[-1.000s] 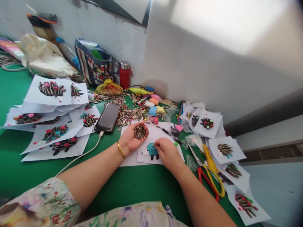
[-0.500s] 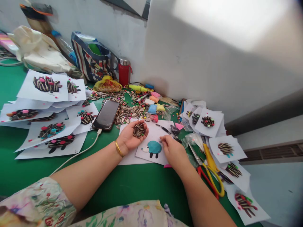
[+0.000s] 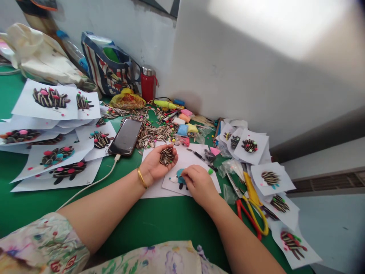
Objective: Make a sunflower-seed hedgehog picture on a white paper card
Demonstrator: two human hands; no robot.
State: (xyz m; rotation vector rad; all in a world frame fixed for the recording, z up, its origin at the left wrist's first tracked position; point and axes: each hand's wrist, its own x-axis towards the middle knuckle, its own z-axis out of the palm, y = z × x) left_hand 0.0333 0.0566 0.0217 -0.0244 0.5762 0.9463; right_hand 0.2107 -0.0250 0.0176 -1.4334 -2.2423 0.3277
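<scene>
My left hand [image 3: 155, 167] is cupped palm up around a small heap of striped sunflower seeds [image 3: 166, 156]. Thumb and fingers of my right hand [image 3: 201, 186] are pinched together over the blue clay body of a hedgehog [image 3: 180, 176]. They touch its right side and hide much of it. The seed between those fingertips is mostly covered now. The hedgehog has a white face and dark feet, and it lies on a white card [image 3: 171, 184]. Under the card is a larger white sheet [image 3: 154, 193]. A green clay bit [image 3: 210, 171] shows beside my right hand.
Loose sunflower seeds [image 3: 155, 134] spread behind my hands, near clay packs [image 3: 183, 130]. A phone [image 3: 126, 137] with a cable lies left. Scissors [image 3: 251, 213] and a pen [image 3: 199, 156] lie right. Finished hedgehog cards [image 3: 45, 99] pile at left, others [image 3: 272, 179] at right. A red bottle [image 3: 148, 84] stands behind.
My right hand has moved left, from beside the hedgehog onto its blue body, covering part of it. My left hand keeps holding the seeds. The whole view has shifted slightly.
</scene>
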